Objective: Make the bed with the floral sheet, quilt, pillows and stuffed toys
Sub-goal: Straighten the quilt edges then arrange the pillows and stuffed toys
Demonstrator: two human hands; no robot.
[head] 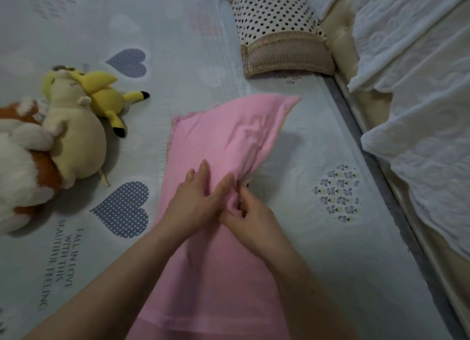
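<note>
A pink pillow (218, 141) lies lengthwise on the pale sheet (178, 34) printed with grey hearts. My left hand (195, 200) rests flat on the pillow's middle with straight fingers. Beside it, my right hand (248, 212) pinches the pink cover at the pillow's right edge, where the fabric is bunched. A polka-dot pillow (274, 17) with a woven tan end lies at the top by the headboard. At the left sit stuffed toys: a yellow one (106, 95), a cream one (76, 141) and a white-and-orange one (23, 167).
White lace fabric (419, 85) drapes over the beige bed frame (351, 60) along the right side. The mattress edge (381, 187) runs diagonally down the right.
</note>
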